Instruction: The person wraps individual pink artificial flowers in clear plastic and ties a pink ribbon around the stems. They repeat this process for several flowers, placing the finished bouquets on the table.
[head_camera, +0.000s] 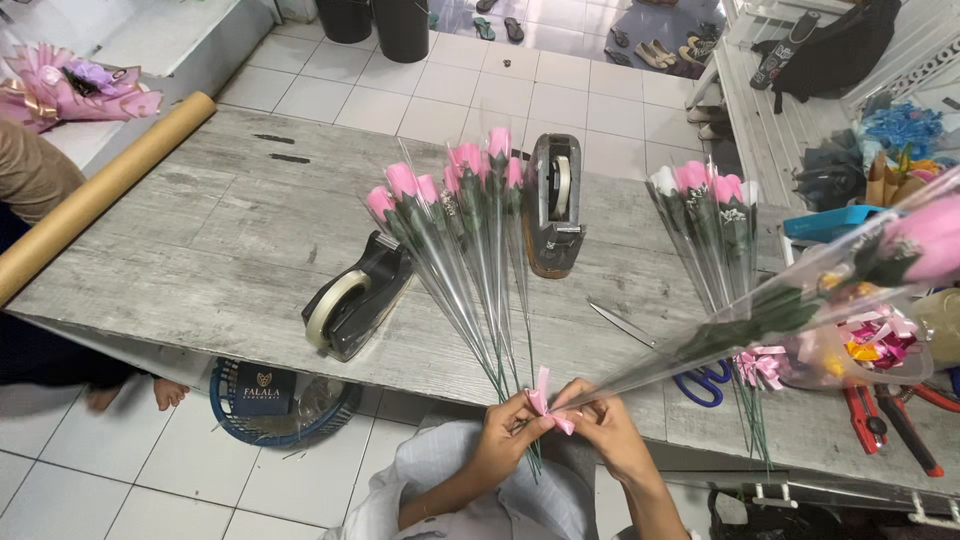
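Both my hands meet at the table's near edge on a small pink ribbon bow (546, 398). My left hand (505, 432) pinches the bow from the left. My right hand (604, 424) grips the bow together with the stem end of a pink rose in a clear sleeve (800, 290), which slants up to the right. Several wrapped pink roses (470, 220) lie fanned out on the grey table (220, 240), their stems converging near my hands. Another bunch of wrapped roses (712, 222) lies to the right.
Two tape dispensers (355, 297) (553, 205) sit by the roses. Blue-handled scissors (660, 350), red pliers (880, 420) and a tub of ribbon bows (870, 345) lie at right. A cardboard tube (100, 190) and another person's arm (30, 175) are at left. A blue basket (280, 405) stands on the floor.
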